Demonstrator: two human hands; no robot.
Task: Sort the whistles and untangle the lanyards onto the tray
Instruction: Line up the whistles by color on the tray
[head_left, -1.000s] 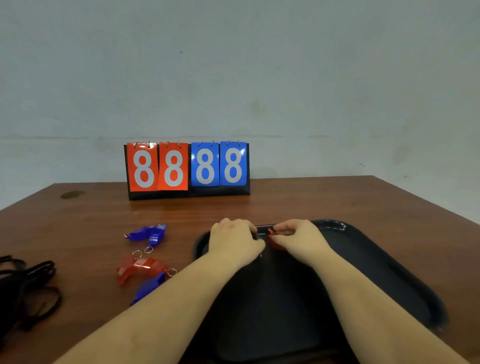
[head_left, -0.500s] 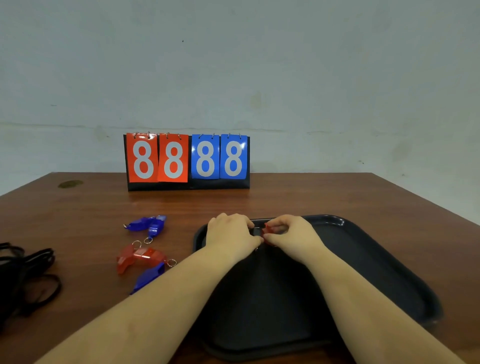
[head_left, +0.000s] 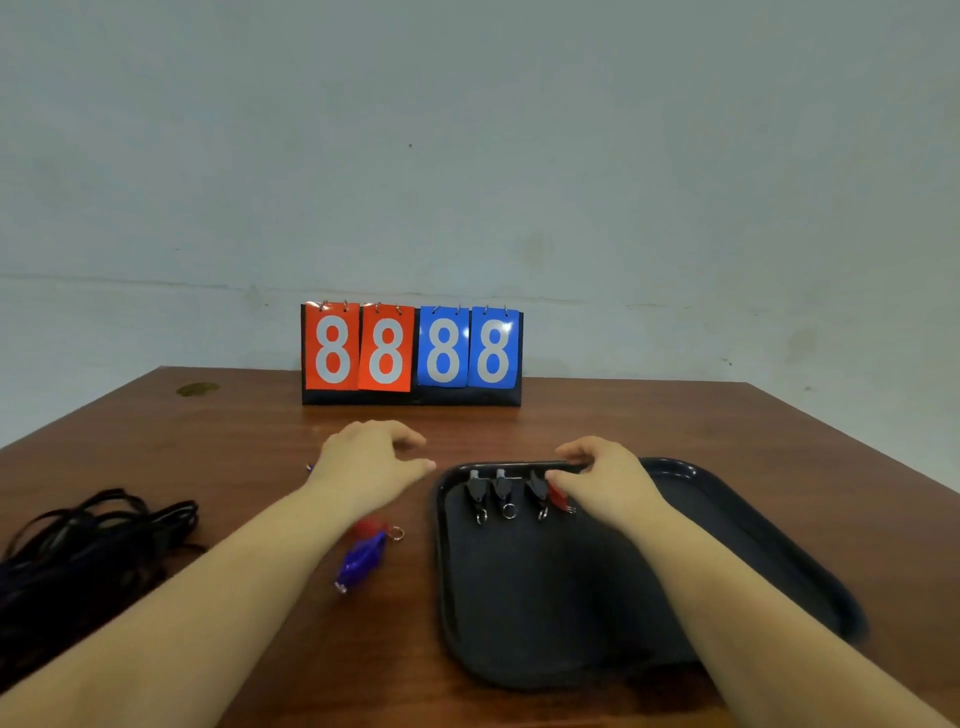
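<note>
On the bench, our left hand (head_left: 366, 462) hovers with loosely curled, empty fingers; the blue whistle (head_left: 360, 562) lies just nearer us, long axis diagonal. Right hand (head_left: 602, 480) pinches the red whistle (head_left: 560, 496) on the tray (head_left: 753, 545), beside three black whistles (head_left: 503, 491).

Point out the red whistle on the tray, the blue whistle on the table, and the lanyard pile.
red whistle (head_left: 560, 496): head view, its body.
blue whistle (head_left: 359, 562): head view, mid-body.
lanyard pile (head_left: 88, 551): head view, tangled cords.
</note>
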